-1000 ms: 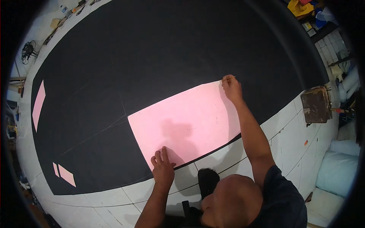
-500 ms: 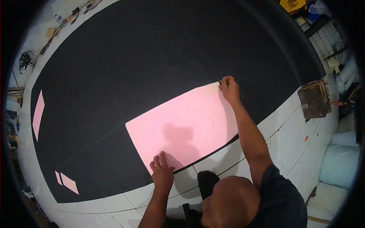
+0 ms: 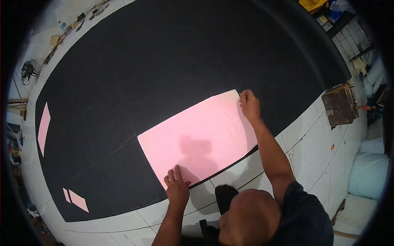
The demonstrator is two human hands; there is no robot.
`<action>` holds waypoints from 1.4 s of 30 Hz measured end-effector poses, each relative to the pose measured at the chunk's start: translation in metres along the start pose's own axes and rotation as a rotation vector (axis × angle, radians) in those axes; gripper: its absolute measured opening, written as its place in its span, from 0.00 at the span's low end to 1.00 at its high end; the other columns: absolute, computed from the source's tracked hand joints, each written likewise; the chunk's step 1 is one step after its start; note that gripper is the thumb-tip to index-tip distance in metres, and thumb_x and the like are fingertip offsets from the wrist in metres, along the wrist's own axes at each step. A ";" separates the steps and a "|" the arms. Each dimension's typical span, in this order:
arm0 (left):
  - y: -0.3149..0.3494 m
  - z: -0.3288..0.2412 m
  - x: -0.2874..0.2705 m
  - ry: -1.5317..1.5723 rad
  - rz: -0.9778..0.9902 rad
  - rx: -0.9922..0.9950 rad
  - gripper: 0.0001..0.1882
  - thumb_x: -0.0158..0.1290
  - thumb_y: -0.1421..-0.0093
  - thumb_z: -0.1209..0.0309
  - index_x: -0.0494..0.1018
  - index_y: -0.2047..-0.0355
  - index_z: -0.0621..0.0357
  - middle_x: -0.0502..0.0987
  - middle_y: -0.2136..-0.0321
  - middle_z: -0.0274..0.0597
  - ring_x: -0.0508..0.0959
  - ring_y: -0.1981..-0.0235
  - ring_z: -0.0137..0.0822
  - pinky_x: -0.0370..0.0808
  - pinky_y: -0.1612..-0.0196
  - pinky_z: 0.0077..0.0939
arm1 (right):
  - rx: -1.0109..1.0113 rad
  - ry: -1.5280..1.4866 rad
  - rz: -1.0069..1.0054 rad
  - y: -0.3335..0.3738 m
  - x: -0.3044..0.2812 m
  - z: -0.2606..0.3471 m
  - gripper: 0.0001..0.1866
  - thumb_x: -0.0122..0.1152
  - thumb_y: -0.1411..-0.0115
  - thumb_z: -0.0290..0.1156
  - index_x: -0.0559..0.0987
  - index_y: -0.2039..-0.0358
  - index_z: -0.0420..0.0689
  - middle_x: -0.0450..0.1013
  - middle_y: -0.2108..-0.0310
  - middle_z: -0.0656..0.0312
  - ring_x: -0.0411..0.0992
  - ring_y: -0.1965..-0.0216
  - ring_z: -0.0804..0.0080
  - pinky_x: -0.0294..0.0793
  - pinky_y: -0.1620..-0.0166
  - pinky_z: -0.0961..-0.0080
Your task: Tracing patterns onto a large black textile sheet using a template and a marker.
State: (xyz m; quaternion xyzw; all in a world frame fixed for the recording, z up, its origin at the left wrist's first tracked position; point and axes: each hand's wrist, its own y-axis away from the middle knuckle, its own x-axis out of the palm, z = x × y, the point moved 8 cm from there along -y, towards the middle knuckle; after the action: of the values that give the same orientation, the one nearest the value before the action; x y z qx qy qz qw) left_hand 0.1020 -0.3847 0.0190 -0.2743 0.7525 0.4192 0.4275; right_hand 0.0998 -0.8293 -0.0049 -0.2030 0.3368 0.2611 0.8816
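A large pink pattern sheet point(image 3: 197, 143), pale along part of its far right edge, lies on a wide black sheet of material point(image 3: 176, 61). My left hand point(image 3: 177, 189) rests on the pink sheet's near left corner, fingers spread and pressing flat. At the far right corner, my right hand point(image 3: 250, 104) is closed in a pinch around a thin, light-coloured stick like a pen point(image 3: 243, 94). The stick's tip meets the pink sheet's right edge; its exact kind is too small to tell. Faint pale lines run over the black material left of the pink sheet.
Smaller pink pieces point(image 3: 44, 129) lie along the black material's left side. Its far right end forms a thick roll point(image 3: 303, 45). A worn brown box point(image 3: 340, 104) stands on white floor tiles point(image 3: 303, 160) at right, near pale stuffed bags point(image 3: 369, 174). A fan point(image 3: 28, 72) stands far left.
My right hand has slid from the pink sheet's far right corner slightly down its right edge, stick still pinched. My left hand stays pressed at the near left corner.
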 end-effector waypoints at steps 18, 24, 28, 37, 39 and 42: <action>-0.003 0.001 0.006 0.010 0.048 -0.022 0.46 0.67 0.47 0.67 0.54 0.33 0.55 0.59 0.40 0.56 0.63 0.42 0.57 0.81 0.53 0.43 | 0.285 0.010 0.071 0.173 -0.103 -0.045 0.09 0.53 0.33 0.29 0.76 0.57 0.38 0.78 0.63 0.48 0.79 0.62 0.55 0.77 0.59 0.67; -0.003 -0.002 0.005 0.030 0.050 -0.010 0.45 0.66 0.46 0.67 0.54 0.33 0.57 0.59 0.40 0.56 0.63 0.42 0.57 0.79 0.53 0.45 | 0.314 -0.022 0.024 0.186 -0.109 -0.057 0.09 0.53 0.33 0.29 0.76 0.58 0.37 0.78 0.63 0.49 0.79 0.62 0.57 0.77 0.59 0.67; -0.003 0.001 0.003 -0.002 0.024 0.001 0.46 0.67 0.47 0.67 0.54 0.33 0.55 0.60 0.40 0.55 0.64 0.42 0.55 0.82 0.55 0.42 | 0.303 0.004 0.027 0.186 -0.109 -0.052 0.09 0.54 0.34 0.29 0.75 0.59 0.37 0.78 0.63 0.49 0.79 0.62 0.56 0.77 0.58 0.65; -0.001 -0.001 -0.007 0.024 0.050 -0.008 0.43 0.66 0.46 0.66 0.56 0.33 0.56 0.62 0.42 0.55 0.66 0.44 0.56 0.79 0.53 0.44 | 0.310 -0.068 -0.010 0.192 -0.108 -0.056 0.08 0.54 0.35 0.29 0.75 0.60 0.38 0.77 0.65 0.53 0.78 0.65 0.63 0.77 0.64 0.70; -0.001 0.001 -0.007 0.058 0.057 0.022 0.40 0.64 0.44 0.66 0.58 0.34 0.58 0.63 0.43 0.56 0.67 0.45 0.56 0.78 0.51 0.46 | 0.303 -0.152 -0.028 0.198 -0.111 -0.061 0.07 0.54 0.35 0.28 0.75 0.60 0.38 0.77 0.66 0.54 0.78 0.66 0.67 0.77 0.65 0.72; -0.009 0.020 0.004 0.123 -0.034 0.260 0.31 0.55 0.37 0.64 0.63 0.37 0.62 0.67 0.47 0.59 0.67 0.45 0.57 0.68 0.44 0.51 | 0.339 -0.267 -0.127 0.213 -0.120 -0.044 0.07 0.54 0.32 0.28 0.76 0.60 0.38 0.77 0.67 0.59 0.75 0.67 0.77 0.75 0.64 0.78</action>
State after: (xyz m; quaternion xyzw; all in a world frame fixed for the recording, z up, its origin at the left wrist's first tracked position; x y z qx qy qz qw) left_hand 0.1152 -0.3720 0.0064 -0.2542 0.8206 0.2931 0.4195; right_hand -0.1250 -0.7251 0.0100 -0.0361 0.2425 0.1693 0.9546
